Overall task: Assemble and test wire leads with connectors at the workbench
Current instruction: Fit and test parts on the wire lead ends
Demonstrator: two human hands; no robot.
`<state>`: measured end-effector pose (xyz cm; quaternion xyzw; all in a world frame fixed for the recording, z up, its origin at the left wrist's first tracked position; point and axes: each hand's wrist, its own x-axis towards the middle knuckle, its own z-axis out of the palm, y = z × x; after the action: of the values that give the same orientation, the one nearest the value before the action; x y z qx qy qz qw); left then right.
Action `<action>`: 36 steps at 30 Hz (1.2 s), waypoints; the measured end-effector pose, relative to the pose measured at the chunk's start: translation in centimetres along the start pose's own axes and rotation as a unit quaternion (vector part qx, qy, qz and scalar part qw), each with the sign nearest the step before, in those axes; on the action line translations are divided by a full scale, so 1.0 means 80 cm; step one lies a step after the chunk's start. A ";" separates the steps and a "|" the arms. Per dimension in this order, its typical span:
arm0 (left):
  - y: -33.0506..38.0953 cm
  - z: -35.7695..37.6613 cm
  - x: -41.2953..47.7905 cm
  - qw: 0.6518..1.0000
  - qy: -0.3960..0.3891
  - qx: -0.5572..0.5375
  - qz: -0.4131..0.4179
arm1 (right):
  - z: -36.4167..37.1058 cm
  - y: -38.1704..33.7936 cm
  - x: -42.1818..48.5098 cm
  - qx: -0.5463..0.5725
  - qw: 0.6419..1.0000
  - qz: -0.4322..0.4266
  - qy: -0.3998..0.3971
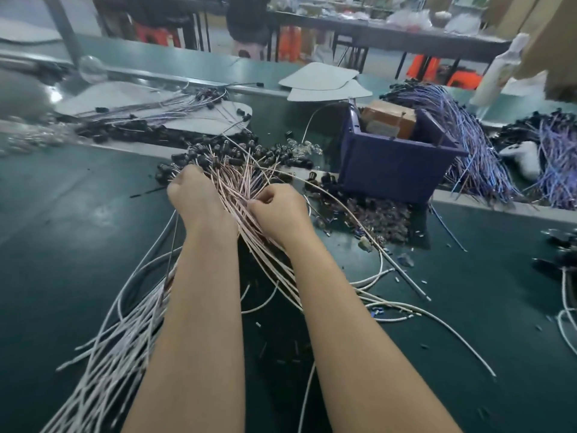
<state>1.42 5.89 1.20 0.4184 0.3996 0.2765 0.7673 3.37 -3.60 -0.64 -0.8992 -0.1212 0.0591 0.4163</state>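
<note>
A thick bundle of pink-white wire leads [240, 185] with black connectors at the far ends lies across the dark green workbench [68, 232]. My left hand [195, 195] grips the bundle from the left, its fingers wrapped under the wires and hidden. Close beside it, my right hand [278, 210] has its fingers curled and pinches a few leads at the bundle's right side. The leads' free tails [125, 332] fan out toward the near left. Loose black connectors [224, 157] lie just beyond the hands.
A blue bin [396, 160] holding a brown box stands right of the hands. Purple wire bundles [468, 142] drape behind and beside it. Small loose parts [374, 214] litter the bench by the bin. Grey sheets [321, 81] and more leads [156, 104] lie at the back.
</note>
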 end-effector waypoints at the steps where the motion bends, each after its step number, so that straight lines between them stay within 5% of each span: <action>1: -0.001 0.000 0.000 1.000 0.011 -0.006 0.002 | -0.005 0.000 0.001 0.011 1.000 0.000 0.005; 6: 0.004 0.006 -0.004 1.000 -0.012 0.007 -0.023 | -0.020 -0.004 0.004 -0.093 0.994 -0.004 -0.056; 10: 0.006 0.007 -0.011 0.999 -0.015 -0.006 -0.034 | -0.001 -0.017 0.001 -0.116 0.991 -0.068 0.029; 17: 0.013 0.002 -0.011 0.999 0.005 -0.014 -0.028 | 0.032 -0.036 0.005 -0.199 0.977 -0.080 0.013; 25: 0.012 0.008 -0.017 0.999 0.025 -0.020 0.042 | 0.004 -0.024 0.004 0.130 0.991 0.016 0.021; 30: 0.007 0.013 -0.025 1.000 0.008 -0.007 0.021 | -0.004 -0.023 0.003 0.141 0.986 0.037 -0.082; 36: 0.004 0.009 -0.031 1.000 -0.005 -0.014 -0.006 | 0.007 -0.021 0.000 0.130 0.991 0.008 -0.019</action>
<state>0.72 3.89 2.68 0.4067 0.3945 0.2759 0.7764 2.95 -2.15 0.30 -0.8373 -0.1128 0.0945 0.5266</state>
